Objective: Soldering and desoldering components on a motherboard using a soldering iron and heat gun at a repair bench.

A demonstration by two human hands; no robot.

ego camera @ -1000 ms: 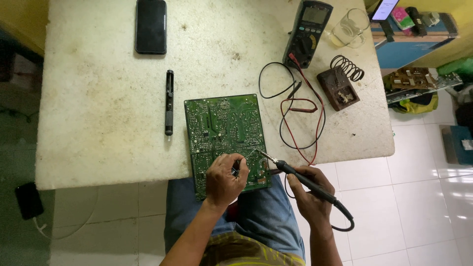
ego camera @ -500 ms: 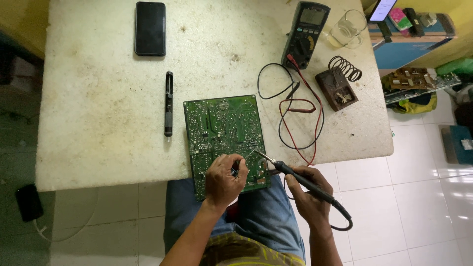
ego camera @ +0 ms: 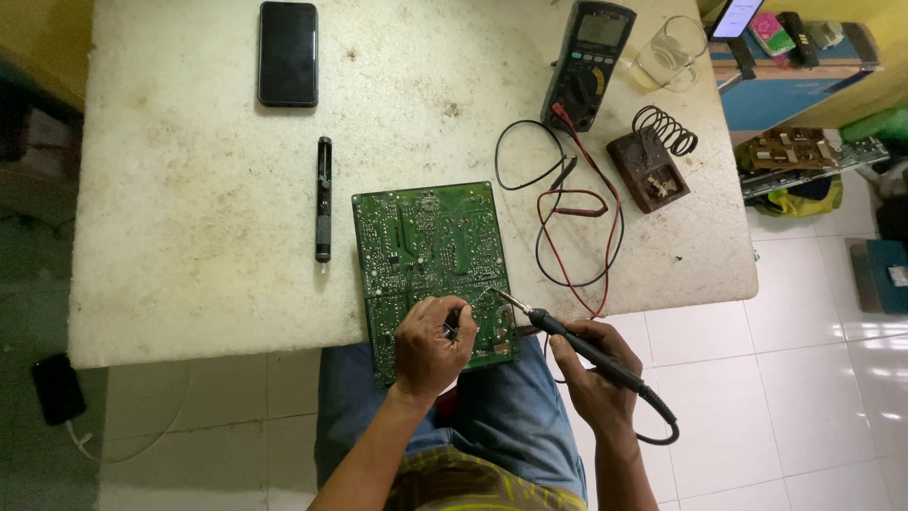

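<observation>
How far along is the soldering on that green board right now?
Set up: the green circuit board lies solder side up on the table, with the multimeter and its leads beside it. In hand: the right hand holds the soldering iron, tip at the board's near edge; the left hand rests on the board. How many joints remain cannot be told.

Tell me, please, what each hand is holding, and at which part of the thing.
The right hand holds a soldering iron by its black handle. The left hand rests on the green circuit board; whether it pinches something cannot be told.
</observation>
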